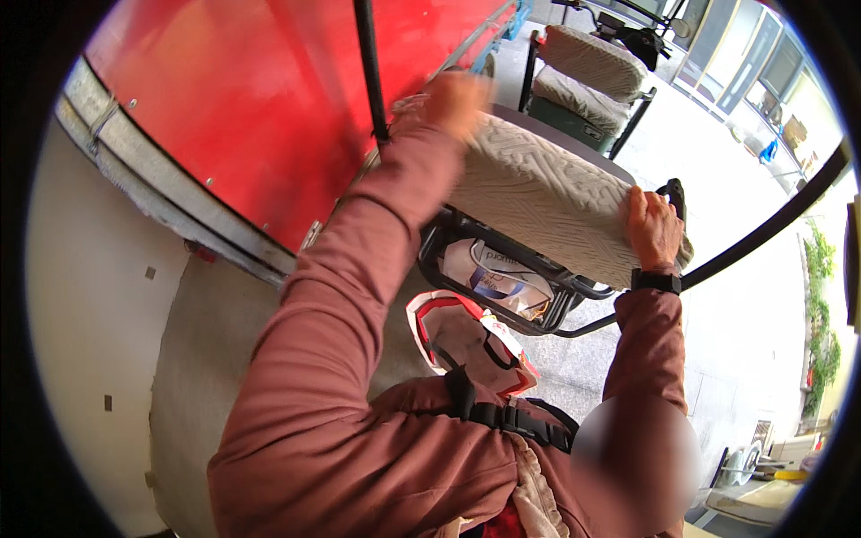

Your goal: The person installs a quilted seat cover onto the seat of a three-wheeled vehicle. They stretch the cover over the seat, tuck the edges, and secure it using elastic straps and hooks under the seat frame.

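Hands were both up on the seat cushion point(538, 202), the pale padded one with the wavy pattern, and I judged that I was in the middle of lifting it or tipping it up off its frame. My left hand point(457, 100) was on the far top corner of the cushion, close to the black pole point(369, 63) and the big red panel point(260, 117). It looked blurry, so I could not tell if my fingers there were apart or curled shut. My right hand point(653, 229) was on the near right end of the cushion, and those fingers point(647, 208) were bent tight over the edge, clamped on it. The cushion sat tilted, high on the left and low on the right, well above the black basket point(502, 291) under it. Inside the basket lay a white and blue bag point(498, 276). Near my chest hung a red and white helmet point(466, 345). I thought the next move would need a firm hold with both hands and a slow, even lift, so the cushion did not slip or bump the pole.
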`<state>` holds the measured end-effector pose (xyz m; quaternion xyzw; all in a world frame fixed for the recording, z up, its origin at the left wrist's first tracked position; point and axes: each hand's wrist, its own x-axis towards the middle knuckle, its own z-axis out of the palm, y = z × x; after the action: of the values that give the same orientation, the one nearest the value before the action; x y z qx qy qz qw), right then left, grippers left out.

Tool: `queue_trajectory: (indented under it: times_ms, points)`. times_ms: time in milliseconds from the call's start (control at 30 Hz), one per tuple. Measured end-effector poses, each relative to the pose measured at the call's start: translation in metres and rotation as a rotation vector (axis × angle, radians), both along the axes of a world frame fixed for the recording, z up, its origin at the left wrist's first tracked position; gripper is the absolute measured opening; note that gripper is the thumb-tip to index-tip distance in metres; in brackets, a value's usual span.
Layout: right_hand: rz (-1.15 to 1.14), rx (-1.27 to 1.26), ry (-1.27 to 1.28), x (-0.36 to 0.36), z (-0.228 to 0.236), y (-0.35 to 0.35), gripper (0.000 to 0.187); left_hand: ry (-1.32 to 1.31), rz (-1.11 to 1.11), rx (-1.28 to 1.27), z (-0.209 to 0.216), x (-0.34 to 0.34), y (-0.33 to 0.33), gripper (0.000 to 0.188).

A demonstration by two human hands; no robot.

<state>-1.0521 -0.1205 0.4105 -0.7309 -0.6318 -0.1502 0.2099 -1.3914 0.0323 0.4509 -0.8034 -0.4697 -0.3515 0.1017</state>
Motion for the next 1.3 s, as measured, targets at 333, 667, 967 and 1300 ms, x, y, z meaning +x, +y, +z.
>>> queue_trajectory:
  times_ms: [333, 667, 967, 1300]
  points:
    - [0.114, 0.050, -0.072, 0.017, -0.012, 0.002, 0.042, 0.113, -0.152, 0.017, -0.057, 0.113, -0.075, 0.062]
    - [0.143, 0.051, -0.055, 0.007, -0.002, -0.009, 0.027, 0.082, 0.299, -0.135, -0.033, -0.016, -0.006, 0.054]
    - [0.232, 0.277, -0.166, -0.187, -0.006, 0.048, 0.037, 0.115, 0.253, -0.151, -0.040, -0.014, 0.007, 0.056]
    - [0.075, 0.268, -0.101, -0.095, -0.007, 0.007, 0.039, 0.161, 0.248, -0.252, -0.031, -0.017, 0.002, 0.049]
